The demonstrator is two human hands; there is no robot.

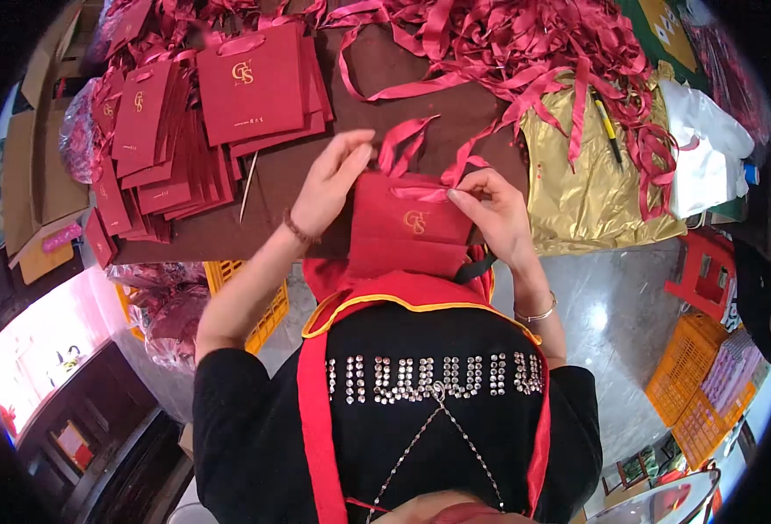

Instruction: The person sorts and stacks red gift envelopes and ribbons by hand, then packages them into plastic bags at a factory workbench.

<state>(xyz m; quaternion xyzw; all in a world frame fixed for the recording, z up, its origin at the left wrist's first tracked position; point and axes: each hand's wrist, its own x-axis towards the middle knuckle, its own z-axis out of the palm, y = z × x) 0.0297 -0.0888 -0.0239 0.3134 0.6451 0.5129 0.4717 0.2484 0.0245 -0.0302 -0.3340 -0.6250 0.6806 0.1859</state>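
A small red paper gift bag (410,218) with gold lettering lies at the table's front edge, against my apron. A pink ribbon (420,192) runs across its top, and its loose ends spread out beyond the bag. My right hand (496,214) pinches this ribbon between thumb and fingertips at the bag's upper right corner. My left hand (331,179) is raised beside the upper left corner, with its fingers apart and nothing visible in them. A loop of ribbon (403,144) stands just right of the left fingertips.
Stacks of red gift bags (250,87) lie at the left. A heap of pink ribbons (499,44) covers the back. On the right are a gold plastic sheet (569,192), a yellow-black pen (608,131) and a white plastic bag (709,148). Orange crates (687,371) stand on the floor.
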